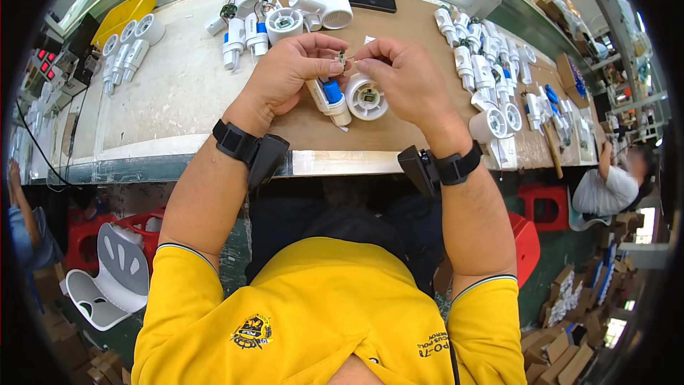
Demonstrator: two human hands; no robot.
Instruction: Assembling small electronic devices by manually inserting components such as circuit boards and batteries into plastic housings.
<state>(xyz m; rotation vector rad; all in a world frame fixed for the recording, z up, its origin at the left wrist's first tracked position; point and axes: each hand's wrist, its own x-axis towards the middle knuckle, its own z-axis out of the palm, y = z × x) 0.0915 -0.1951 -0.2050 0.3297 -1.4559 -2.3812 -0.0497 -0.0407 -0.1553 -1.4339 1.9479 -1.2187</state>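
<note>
While my left hand [296, 70] pinches a small circuit board [341, 63] above the desk [178, 110], my right hand [412, 82] curls in close on its other side; whether those fingertips grip anything, I cannot tell. Just beneath, a blue-and-white handle [332, 93] and a round housing [367, 98] lie side by side, crowding the space under my fingers. Brown sheet [420, 141] runs from them almost to the desk's near edge. Leftward, a broad pale stretch reaches to a white row [133, 57] near the yellow bin [128, 16]; rightward, a narrower gap ends at a packed white cluster [483, 75].
</note>
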